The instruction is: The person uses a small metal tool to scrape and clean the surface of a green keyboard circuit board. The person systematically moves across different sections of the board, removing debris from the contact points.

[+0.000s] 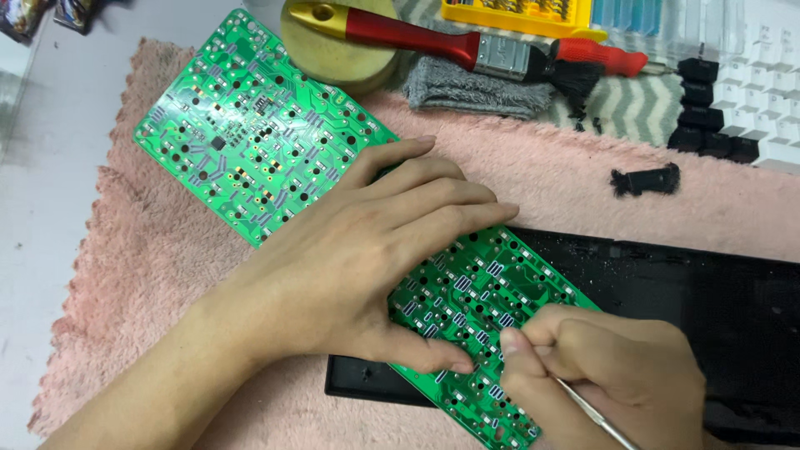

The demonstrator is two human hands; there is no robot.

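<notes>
A long green circuit board [242, 125] lies diagonally across a pink fluffy towel [142, 250], its lower end over a black keyboard case [708, 300]. My left hand [367, 250] lies flat on the middle of the board, fingers spread and thumb pressed on its near part. At the board's lower end, my right hand [608, 375] is closed around a thin metal tool [596, 415]. The tool's tip is hidden under my fingers.
A red-handled brush [467, 46] lies over a round yellow tin [333, 50] and a grey cloth [475, 87] at the back. A red-handled screwdriver [600, 57], a yellow bit case [517, 12], black and white keycaps [733, 108] and a small black part [646, 179] are at the right.
</notes>
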